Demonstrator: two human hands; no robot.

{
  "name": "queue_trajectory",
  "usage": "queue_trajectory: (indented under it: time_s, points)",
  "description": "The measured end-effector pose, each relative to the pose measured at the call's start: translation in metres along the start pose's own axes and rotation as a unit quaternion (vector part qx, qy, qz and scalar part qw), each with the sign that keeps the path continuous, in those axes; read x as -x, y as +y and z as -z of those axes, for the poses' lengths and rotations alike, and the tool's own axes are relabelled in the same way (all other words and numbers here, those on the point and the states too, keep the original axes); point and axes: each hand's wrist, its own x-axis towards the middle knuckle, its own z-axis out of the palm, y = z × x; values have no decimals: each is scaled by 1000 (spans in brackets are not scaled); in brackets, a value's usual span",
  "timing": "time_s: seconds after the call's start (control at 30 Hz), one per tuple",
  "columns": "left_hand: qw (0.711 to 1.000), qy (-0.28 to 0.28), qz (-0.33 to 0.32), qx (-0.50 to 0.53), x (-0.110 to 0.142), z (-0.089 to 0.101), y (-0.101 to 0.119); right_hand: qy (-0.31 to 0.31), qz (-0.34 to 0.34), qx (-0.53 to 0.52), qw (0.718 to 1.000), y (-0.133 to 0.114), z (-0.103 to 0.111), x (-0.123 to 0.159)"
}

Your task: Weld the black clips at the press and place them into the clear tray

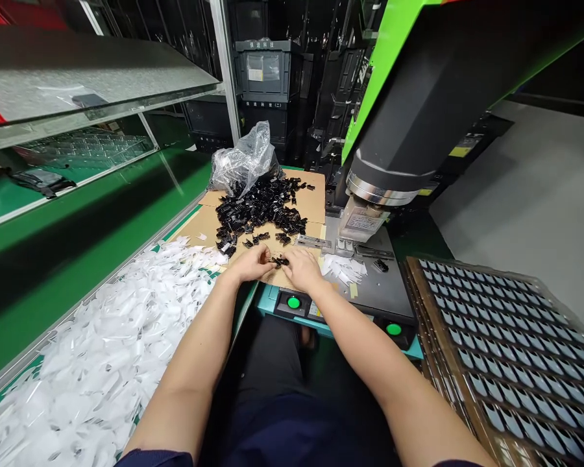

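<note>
My left hand (253, 263) and my right hand (302, 267) meet over the cardboard sheet (311, 194), fingers bent. Between their fingertips lie small black plastic parts (279, 261); both hands are closed on them, though the exact grip is too small to make out. Just beyond, a heap of the same black parts (257, 211) spreads from the mouth of a clear plastic bag (246, 162). Right of my right hand, a small pile of white pieces (343, 268) rests on the machine's grey bed (374, 285).
A green machine with a dark head (399, 130) stands above the bed. Two green buttons (293, 302) (394, 329) face me. Many white translucent pieces (111, 337) cover the left bench. At right are stacked trays of pale parts (511, 337). Dark crates (267, 71) stand behind.
</note>
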Motion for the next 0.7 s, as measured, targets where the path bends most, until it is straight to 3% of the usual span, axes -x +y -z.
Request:
queue_trajectory:
  time_s: [0.23, 0.37, 0.5, 0.6, 0.7]
  points:
    - [987, 34, -63, -143, -3, -33, 22, 69, -36, -7, 997, 12, 9, 12]
    - [984, 56, -96, -143, -2, -43, 22, 170, -90, -55, 980, 54, 32, 38]
    - [985, 85, -40, -142, -3, -47, 25, 253, -194, -41, 947, 104, 51, 62]
    - [987, 106, -15, -119, -2, -51, 31, 255, -248, 4, 935, 126, 58, 70]
    - [988, 102, -30, -115, 1, -59, 37, 235, -261, 49, 935, 131, 58, 71]
